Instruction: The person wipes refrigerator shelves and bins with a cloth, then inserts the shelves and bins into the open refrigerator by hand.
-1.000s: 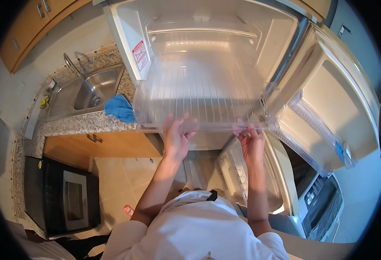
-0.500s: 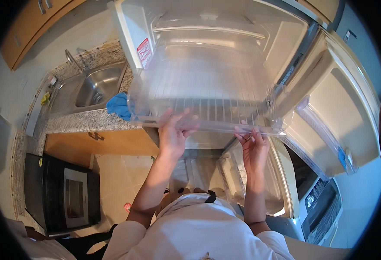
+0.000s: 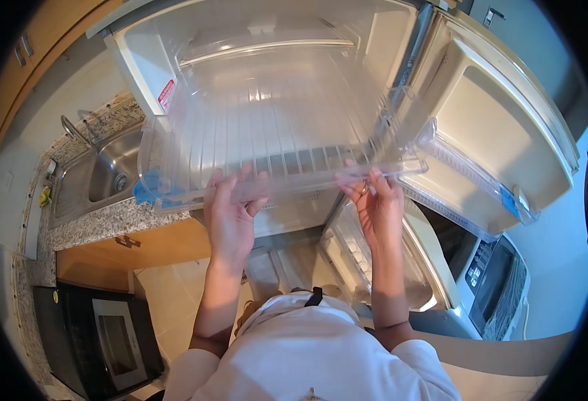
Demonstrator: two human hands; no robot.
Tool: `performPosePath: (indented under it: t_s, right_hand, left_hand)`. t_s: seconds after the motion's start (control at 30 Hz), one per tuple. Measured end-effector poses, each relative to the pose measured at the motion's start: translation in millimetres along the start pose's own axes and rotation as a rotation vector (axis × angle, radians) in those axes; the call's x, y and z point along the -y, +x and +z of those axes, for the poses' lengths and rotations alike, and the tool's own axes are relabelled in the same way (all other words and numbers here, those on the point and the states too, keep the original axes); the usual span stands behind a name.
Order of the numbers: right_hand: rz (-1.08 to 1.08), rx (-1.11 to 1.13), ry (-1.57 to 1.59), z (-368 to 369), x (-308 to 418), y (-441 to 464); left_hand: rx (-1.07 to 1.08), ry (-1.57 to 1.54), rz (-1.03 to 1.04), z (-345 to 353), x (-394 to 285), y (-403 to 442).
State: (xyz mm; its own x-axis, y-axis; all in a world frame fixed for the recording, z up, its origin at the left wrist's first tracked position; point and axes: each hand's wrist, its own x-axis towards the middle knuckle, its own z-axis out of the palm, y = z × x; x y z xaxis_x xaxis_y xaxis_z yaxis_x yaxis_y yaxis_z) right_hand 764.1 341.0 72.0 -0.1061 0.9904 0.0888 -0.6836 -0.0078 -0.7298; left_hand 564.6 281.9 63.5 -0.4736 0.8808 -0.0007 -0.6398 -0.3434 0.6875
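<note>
A wide, clear plastic refrigerator drawer (image 3: 267, 127) with a ribbed bottom hangs in front of the open refrigerator (image 3: 137, 73). My left hand (image 3: 230, 207) grips its near edge left of the middle, fingers partly seen through the plastic. Farther right, my right hand (image 3: 377, 197), with a ring on one finger, pinches the same edge. The drawer's left end overlaps a blue cloth (image 3: 150, 187) on the counter; whether they touch I cannot tell. Its right end is close to the open upper door (image 3: 501, 127).
On the left, a steel sink (image 3: 116, 164) is set in a granite counter (image 3: 100, 224). Below stands a black oven (image 3: 100, 334). The lower refrigerator door (image 3: 417, 257) is open at the right, beside a washing machine (image 3: 498, 294). A yellow cloth (image 3: 45, 196) lies by the sink.
The view has turned, so the refrigerator sits farther left. Both hands still hold the drawer, which now tilts with its right end higher. The other person at the lower left is mostly out of view.
</note>
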Motion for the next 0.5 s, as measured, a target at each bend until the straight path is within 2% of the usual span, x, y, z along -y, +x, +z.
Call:
performPosePath:
  t_s: [0.07,0.33,0.5]
  right_hand:
    - [0.009,0.06,0.018,-4.7,1.2,11.0]
    - [-0.042,0.04,-0.04,6.1,8.6,8.9]
    - [-0.065,0.024,-0.101,4.4,8.5,21.1]
  left_hand:
    - [0.01,0.01,0.005,4.1,0.1,0.7]
    - [0.004,-0.033,0.003,12.9,-7.9,-0.3]
    - [0.024,0.024,0.076,13.8,-0.5,4.4]
